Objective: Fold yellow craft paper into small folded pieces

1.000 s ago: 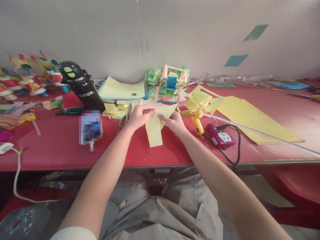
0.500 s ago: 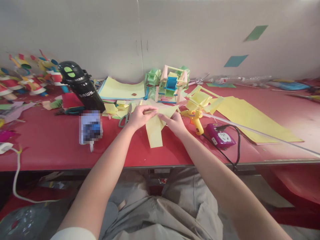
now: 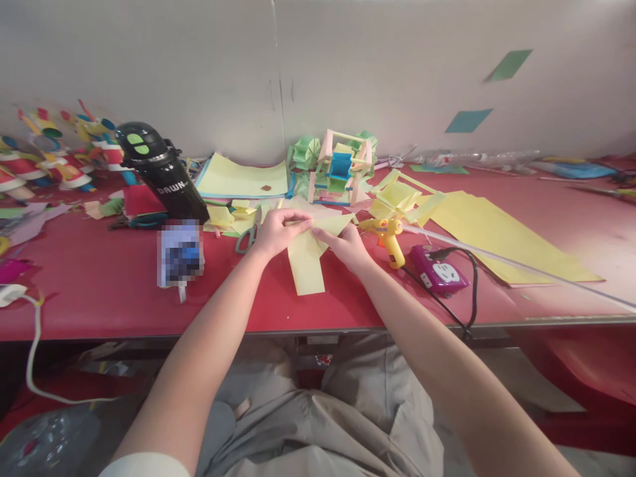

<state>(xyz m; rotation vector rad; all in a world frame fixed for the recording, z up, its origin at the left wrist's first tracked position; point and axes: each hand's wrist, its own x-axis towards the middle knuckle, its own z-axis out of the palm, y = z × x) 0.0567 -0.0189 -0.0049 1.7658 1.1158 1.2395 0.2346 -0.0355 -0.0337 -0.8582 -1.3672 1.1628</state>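
Observation:
Both hands pinch a pale yellow paper piece [image 3: 306, 265] above the front of the red table. One strip of it hangs toward me and a pointed flap stretches up to the right. My left hand [image 3: 277, 232] grips it from the left, thumb and fingers closed. From the right, my right hand [image 3: 350, 247] closes on it with the thumb near the middle; its other fingers are partly hidden behind the paper. Scissors [image 3: 244, 241] with grey-green handles lie beside my left hand. A yellow glue gun [image 3: 391, 240] rests just right of my right hand.
Behind my hands stands a paper-and-stick wheel model [image 3: 340, 165]. A black bottle [image 3: 161, 173] stands left, behind a blurred-out device [image 3: 179, 253]. At right are a purple power socket [image 3: 439, 270] with a black cable and yellow sheets [image 3: 501, 238]. Several paper figures [image 3: 62, 165] crowd the far left.
The hanging strip of the yellow paper has swung very slightly, and its flap at right has shifted a little. Both hands keep nearly the same place and grip.

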